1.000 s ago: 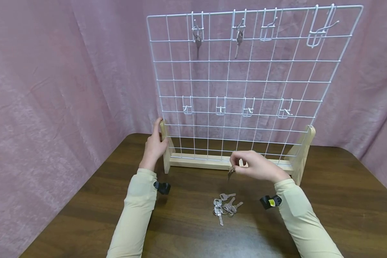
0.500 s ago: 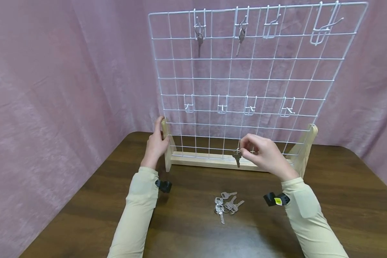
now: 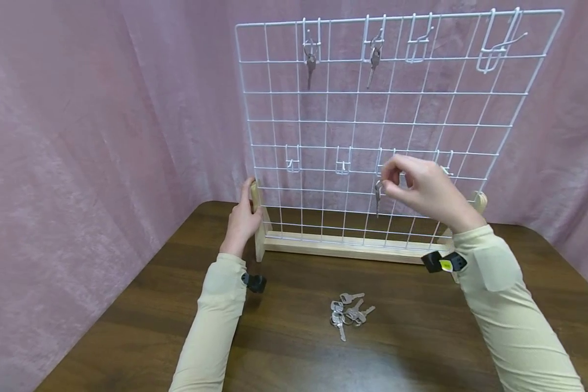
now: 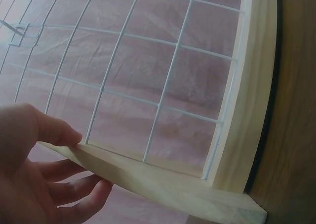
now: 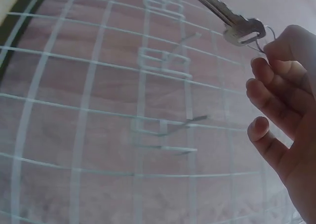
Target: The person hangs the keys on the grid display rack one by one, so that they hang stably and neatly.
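Note:
The right hand [image 3: 423, 188] pinches a ring between thumb and forefinger, and silver keys [image 3: 378, 197] dangle from it in front of the white wire grid [image 3: 340, 121]. In the right wrist view the keys [image 5: 242, 28] point away from the thumb, and the other fingers of the hand [image 5: 291, 95] are loosely bent. The left hand [image 3: 242, 220] grips the top of the left wooden side support [image 3: 257, 218]; in the left wrist view its thumb lies on one side of the wood [image 4: 148, 182], the fingers on the other.
On the brown table [image 3: 294, 348] lies a small pile of keys [image 3: 353, 313]. Two sets of keys [image 3: 311, 64] hang from upper hooks at the left; two upper hooks [image 3: 418, 46] at the right hold nothing. A lower row of hooks [image 3: 343, 166] crosses the grid. Pink cloth [image 3: 103, 136] surrounds the table.
The right hand has risen from near the wooden base to about the lower hook row, moving right, with the keys in its pinch. The left hand keeps its grip on the support.

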The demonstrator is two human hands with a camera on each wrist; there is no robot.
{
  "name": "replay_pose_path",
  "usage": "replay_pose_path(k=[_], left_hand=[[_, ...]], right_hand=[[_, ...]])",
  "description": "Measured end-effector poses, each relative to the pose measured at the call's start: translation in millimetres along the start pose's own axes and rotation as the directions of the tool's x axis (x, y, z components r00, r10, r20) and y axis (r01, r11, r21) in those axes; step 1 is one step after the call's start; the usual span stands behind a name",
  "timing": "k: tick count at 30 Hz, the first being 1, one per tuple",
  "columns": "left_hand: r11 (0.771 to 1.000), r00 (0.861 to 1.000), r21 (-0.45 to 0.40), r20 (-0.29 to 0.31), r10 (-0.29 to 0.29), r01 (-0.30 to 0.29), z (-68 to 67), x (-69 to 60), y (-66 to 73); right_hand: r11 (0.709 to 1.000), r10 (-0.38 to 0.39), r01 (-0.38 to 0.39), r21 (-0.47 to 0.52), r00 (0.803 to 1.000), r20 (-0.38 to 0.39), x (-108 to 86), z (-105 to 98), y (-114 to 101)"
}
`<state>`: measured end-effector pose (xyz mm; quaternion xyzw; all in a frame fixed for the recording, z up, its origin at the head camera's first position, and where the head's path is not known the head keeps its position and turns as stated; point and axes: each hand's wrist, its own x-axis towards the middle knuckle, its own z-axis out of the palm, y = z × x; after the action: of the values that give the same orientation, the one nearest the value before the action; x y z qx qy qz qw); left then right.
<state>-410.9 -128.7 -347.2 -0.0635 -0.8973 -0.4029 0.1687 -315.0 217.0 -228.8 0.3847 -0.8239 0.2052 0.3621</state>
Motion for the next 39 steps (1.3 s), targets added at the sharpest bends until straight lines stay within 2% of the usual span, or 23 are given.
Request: replay_pose_path(k=[4, 8, 15, 20, 24, 30, 39], left_hand=[[1.000, 1.000, 0.000, -0.003, 0.004, -0.004, 1.1, -0.1, -1.5], [1.000, 1.000, 0.010, -0.001, 0.017, -0.017, 1.0, -0.8, -1.3], [0.999, 0.999, 0.021, -0.019, 0.040, -0.040, 1.7, -1.7, -3.4], [0.999, 0.999, 0.020, -0.024, 0.046, -0.045, 2.1, -1.7, -3.3], [0.999, 0.999, 0.016, -0.027, 0.046, -0.045, 1.8, -0.3, -0.8], [0.999, 0.999, 0.010, -0.021, 0.037, -0.037, 1.3, 0.5, 1.4], [0.999, 0.999, 0.014, -0.026, 0.044, -0.044, 0.0, 0.1, -0.9]], right_hand=[[1.000, -0.010, 0.010, 0.010, 0.999, -0.033, 25.0, -14, -2], [1.000, 0.014, -0.014, 0.004, 0.998, -0.067, 42.2, -26, -5], [0.995, 0.050, -0.055, -0.082, 0.997, -0.059, 65.4, -48, -2], [0.980, 0.109, -0.116, -0.161, 0.993, -0.052, 82.8, -70, 1], [0.964, 0.164, -0.181, -0.195, 0.981, -0.101, 93.9, -91, 3], [0.948, 0.184, -0.228, -0.223, 0.962, -0.200, 109.2, -115, 6], [0.919, 0.316, -0.360, -0.160, 0.916, -0.246, 128.2, -125, 8]])
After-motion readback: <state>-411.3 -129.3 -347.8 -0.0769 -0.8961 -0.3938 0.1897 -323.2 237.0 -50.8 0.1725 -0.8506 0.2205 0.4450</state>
